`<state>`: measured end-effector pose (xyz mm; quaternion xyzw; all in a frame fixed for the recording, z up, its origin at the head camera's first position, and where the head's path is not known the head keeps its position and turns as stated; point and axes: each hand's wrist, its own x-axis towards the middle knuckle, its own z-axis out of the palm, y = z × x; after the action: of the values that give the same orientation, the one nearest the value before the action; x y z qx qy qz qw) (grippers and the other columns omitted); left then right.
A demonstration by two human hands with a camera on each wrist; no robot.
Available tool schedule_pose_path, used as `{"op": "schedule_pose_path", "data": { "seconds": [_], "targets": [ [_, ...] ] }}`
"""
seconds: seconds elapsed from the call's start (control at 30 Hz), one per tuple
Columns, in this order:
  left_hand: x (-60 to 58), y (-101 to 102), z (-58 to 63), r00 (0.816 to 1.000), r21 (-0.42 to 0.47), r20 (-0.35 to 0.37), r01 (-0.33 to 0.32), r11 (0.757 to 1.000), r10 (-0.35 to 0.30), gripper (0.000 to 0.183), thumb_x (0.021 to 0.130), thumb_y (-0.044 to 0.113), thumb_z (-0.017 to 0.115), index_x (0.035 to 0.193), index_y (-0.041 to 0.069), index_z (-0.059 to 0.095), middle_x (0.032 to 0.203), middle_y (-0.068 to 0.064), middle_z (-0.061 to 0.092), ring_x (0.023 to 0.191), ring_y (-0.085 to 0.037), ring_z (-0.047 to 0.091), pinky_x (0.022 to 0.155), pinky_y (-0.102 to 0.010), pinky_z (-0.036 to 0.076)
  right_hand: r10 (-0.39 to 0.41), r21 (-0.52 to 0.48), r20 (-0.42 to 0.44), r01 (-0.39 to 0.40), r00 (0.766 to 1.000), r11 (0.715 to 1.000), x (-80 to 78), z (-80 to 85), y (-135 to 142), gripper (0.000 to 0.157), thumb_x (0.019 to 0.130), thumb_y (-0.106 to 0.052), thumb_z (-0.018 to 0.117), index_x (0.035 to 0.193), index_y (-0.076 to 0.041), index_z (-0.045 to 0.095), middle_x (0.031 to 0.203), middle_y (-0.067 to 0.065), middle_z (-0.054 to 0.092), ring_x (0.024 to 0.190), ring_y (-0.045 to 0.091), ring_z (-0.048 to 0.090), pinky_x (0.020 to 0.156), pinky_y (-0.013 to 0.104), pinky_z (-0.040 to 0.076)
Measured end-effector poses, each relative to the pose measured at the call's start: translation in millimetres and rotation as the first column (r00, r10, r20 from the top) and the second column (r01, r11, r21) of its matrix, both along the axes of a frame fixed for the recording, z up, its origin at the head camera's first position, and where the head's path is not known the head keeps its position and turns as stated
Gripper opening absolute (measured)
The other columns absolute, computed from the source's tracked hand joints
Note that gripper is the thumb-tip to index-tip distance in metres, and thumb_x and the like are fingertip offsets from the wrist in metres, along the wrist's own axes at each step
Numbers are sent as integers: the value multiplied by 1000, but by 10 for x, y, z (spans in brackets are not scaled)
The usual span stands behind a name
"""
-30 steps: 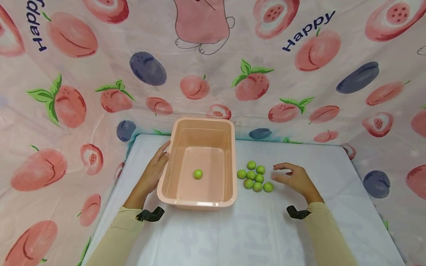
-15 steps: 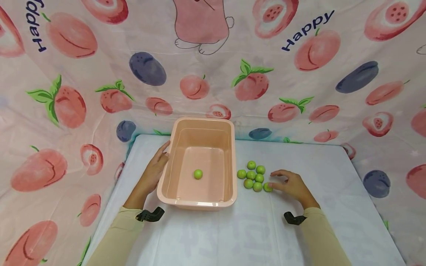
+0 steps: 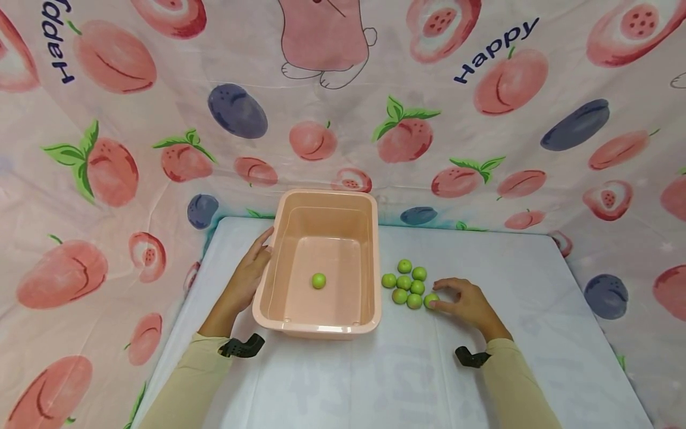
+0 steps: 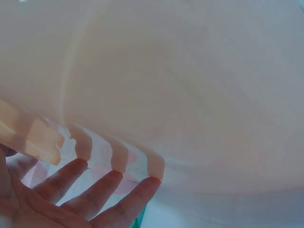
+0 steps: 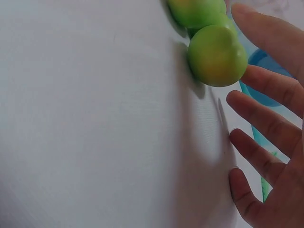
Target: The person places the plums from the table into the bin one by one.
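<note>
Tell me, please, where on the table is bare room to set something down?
Bare patches on the table: in front of the tub, between the sleeves; and between the right hand and right edge. Crowded: between tub and right hand, where eight green fruits cluster.

Left grip (image 4: pixel 57 209): bare hand at the near left, partly cut off by the edge of the view.
Fingers (image 4: pixel 130 202): extended and spread; three fingertips touch the tub wall, while another finger lies just beside the tub rim.
Tub wall (image 4: pixel 190 95): pale, glossy, smooth; occupies most of the view, to the right of the hand; a faint light line curves along its left part.
Mirror bands (image 4: pixel 118 156): curved finger reflections on the wall, each meeting its fingertip.
Tub rim (image 4: pixel 28 135): peach, brightly lit, at the left, crossed by a shadow.
Cloth (image 4: pixel 42 173): whitish with pink and green patches, on the far side of the fingers.
Table (image 4: pixel 228 211): bluish-white, adjoining the wall's lower edge; blurred.
</note>
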<state>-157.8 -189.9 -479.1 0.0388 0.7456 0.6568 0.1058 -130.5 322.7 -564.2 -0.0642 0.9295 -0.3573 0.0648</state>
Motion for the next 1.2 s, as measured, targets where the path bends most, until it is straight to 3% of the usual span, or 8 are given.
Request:
{"op": "schedule_pose_path", "data": {
  "seconds": [0.33,0.9,1.2],
  "targets": [
    [8,4,11,1000,20,5,-1,1000,1,57,111,44,37,164,36,19,161,-20,37,139,-43,48,105,-50,50,8,14,0,-8,1000,1000,-6,-40,-7,53,75,-50,88,116,-18,74,131,10,68,132,40,51,112,64,35],
    [15,9,24,1000,25,8,1,1000,-1,57,111,45,37,164,36,19,161,-19,37,141,-41,47,108,-53,47,14,60,-55,-10,998,998,15,-92,-30,51,75,-48,89,111,-14,76,134,13,67,133,42,48,113,66,31],
    [26,12,42,1000,14,4,-5,1000,5,57,111,44,38,164,35,20,160,-19,38,139,-42,48,104,-46,50,3,65,-78,2,997,998,27,-138,-30,51,75,-47,90,109,-12,77,133,13,67,132,41,49,112,65,33]
  ]
}}
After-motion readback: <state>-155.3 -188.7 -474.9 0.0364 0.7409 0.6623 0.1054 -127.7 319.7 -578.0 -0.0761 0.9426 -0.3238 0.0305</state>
